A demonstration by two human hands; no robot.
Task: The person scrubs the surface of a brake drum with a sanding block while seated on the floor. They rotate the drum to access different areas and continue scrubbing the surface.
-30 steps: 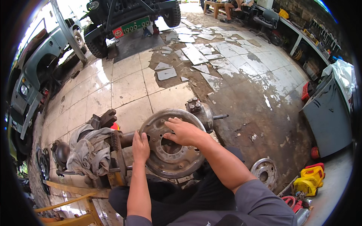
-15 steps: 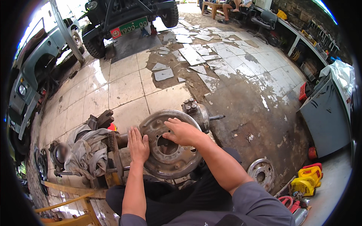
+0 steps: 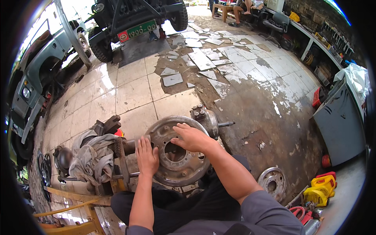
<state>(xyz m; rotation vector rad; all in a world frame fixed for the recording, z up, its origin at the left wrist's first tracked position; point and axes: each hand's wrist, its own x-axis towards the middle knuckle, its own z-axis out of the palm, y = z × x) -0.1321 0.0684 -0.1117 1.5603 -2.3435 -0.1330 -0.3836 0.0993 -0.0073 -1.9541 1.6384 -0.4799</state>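
Note:
A round, worn metal brake backing plate [image 3: 181, 174] with a large centre hole stands in front of my lap. My left hand [image 3: 147, 157] lies flat along its left edge, fingers stretched out and pointing away from me. On the upper right face rests my right hand [image 3: 191, 138], its fingers extended and its thumb reaching to the hole's rim. Neither hand grips anything. Behind the plate, a metal housing [image 3: 210, 121] with a bolted block and a shaft sticks out to the right. A grey rag [image 3: 94, 158] drapes over the axle part on the left.
A second metal disc [image 3: 272, 184] lies on the floor at right, near a yellow container [image 3: 320, 190]. A yellow metal stand [image 3: 84, 203] is at lower left. Broken tiles [image 3: 201, 58] cover the floor ahead. Vehicles stand at the far left, a grey cabinet [image 3: 340, 121] at right.
The view has shifted slightly. My left hand seems to have moved a little to the right against the plate's edge. My right hand stays in nearly the same place.

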